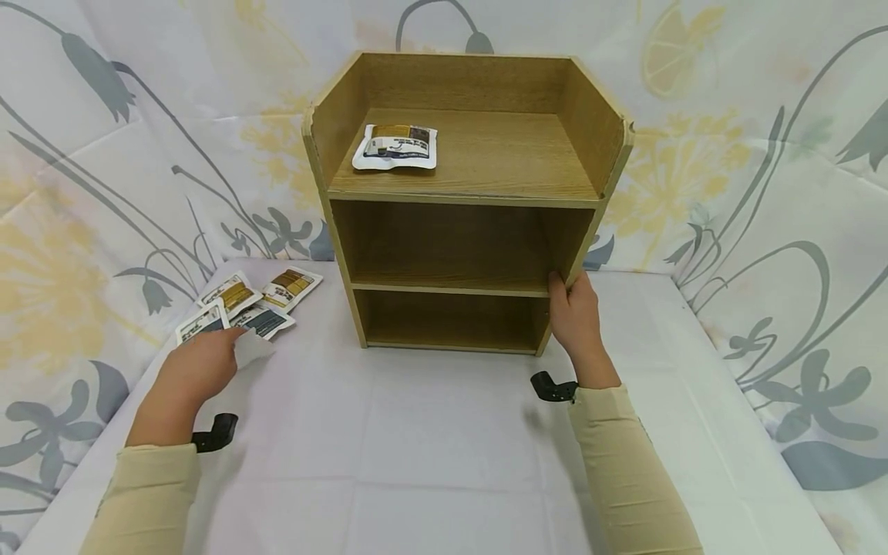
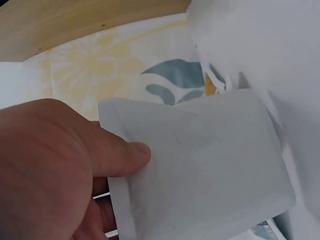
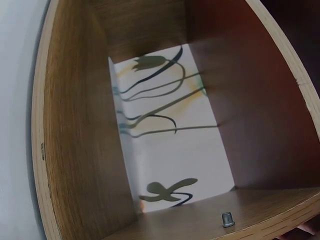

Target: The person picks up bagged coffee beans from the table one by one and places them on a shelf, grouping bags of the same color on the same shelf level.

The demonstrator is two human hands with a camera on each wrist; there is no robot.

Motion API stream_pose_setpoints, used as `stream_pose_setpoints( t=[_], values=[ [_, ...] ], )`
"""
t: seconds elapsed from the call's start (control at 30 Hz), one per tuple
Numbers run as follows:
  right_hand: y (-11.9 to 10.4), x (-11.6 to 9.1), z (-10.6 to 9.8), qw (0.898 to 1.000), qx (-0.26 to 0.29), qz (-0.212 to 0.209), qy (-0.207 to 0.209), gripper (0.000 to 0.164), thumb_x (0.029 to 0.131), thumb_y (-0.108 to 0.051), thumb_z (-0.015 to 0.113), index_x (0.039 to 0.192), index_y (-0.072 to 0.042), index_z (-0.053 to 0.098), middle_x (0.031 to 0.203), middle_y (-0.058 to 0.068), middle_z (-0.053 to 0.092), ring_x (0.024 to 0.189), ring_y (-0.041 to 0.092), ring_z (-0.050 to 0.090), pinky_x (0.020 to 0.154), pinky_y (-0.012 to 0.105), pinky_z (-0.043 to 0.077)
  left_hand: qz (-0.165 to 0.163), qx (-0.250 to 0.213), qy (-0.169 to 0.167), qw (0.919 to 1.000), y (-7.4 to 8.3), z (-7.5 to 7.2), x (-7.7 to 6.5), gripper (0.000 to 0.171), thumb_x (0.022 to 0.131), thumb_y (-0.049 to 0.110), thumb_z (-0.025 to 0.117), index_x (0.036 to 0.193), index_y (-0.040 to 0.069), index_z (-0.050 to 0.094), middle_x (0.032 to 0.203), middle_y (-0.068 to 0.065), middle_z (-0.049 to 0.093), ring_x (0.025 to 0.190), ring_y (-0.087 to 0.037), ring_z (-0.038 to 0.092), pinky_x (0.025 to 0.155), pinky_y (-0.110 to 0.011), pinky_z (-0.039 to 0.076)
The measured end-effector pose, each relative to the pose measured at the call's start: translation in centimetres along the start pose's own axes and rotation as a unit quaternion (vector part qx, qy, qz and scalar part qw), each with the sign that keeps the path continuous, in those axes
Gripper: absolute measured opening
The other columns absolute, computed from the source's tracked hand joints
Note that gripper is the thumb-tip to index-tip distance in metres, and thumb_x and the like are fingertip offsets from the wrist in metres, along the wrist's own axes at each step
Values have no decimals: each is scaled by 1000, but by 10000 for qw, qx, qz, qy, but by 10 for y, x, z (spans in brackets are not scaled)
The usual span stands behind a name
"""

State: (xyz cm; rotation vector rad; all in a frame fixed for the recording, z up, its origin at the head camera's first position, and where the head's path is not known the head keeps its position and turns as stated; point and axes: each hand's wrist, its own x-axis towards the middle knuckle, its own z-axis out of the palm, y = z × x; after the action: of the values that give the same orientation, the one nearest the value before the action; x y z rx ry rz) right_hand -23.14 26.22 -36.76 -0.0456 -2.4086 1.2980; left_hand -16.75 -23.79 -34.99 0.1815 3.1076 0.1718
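My left hand (image 1: 201, 362) pinches one flat sachet (image 1: 201, 322) at the left of the table, beside a small group of similar printed sachets (image 1: 291, 287). In the left wrist view the thumb presses on the sachet's plain white side (image 2: 205, 165), with fingers behind it. My right hand (image 1: 577, 320) grips the lower right side panel of a wooden shelf (image 1: 465, 202), thumb toward the front edge. In the right wrist view, part of that hand shows only at the bottom right corner. Another sachet (image 1: 397, 148) lies on the top level, toward its left side.
The shelf has two lower compartments under its top level. A small metal peg (image 3: 228, 219) sticks out inside the compartment seen from the right wrist. Floral cloth (image 1: 749, 177) hangs behind and at both sides of the white-covered table (image 1: 430, 432).
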Motion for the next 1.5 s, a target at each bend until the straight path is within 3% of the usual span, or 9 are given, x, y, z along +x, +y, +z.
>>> stream_pose_setpoints(
  t=[0.2,0.43,0.77,1.07,1.27,1.5],
  values=[
    [-1,0,0,10000,1,26,-62,54,102,-40,34,136,1,43,128,26,55,114,41,58,91,58,49,22,55,-5,10000,4,-7,-1,38,91,1,46,127,-2,57,118,-31,62,97,-45,63,75,-55,51],
    [-1,0,0,10000,-16,16,-51,54,102,-40,34,135,0,44,127,25,55,113,40,58,90,58,49,89,101,284,9995,11,-15,-5,38,92,1,43,129,1,55,113,-31,63,91,-44,64,68,-54,51],
    [1,0,1,10000,-40,43,-67,56,102,-42,33,136,2,43,126,26,55,111,42,59,88,58,50,11,13,548,9985,20,-25,-7,38,95,6,38,128,2,56,114,-31,63,94,-49,62,69,-60,50],
    [0,-1,1,10000,-43,10,-25,55,103,-41,34,136,2,43,127,27,55,111,42,59,88,58,50,139,-25,1297,9915,31,-31,-13,36,93,6,40,125,3,57,109,-29,66,86,-48,64,65,-60,50],
    [0,-2,1,10000,-33,30,-36,55,103,-40,34,137,2,42,128,27,55,113,42,58,89,59,50,243,-46,1687,9854,38,-36,-17,34,94,6,41,124,3,57,113,-27,65,92,-45,64,69,-60,50],
    [0,-1,1,10000,-55,-4,50,52,102,-40,35,134,0,45,125,26,57,111,41,59,88,58,50,491,-186,2214,9738,41,-36,-18,32,93,3,44,121,4,59,112,-26,66,90,-45,64,68,-60,50]
  ],
)
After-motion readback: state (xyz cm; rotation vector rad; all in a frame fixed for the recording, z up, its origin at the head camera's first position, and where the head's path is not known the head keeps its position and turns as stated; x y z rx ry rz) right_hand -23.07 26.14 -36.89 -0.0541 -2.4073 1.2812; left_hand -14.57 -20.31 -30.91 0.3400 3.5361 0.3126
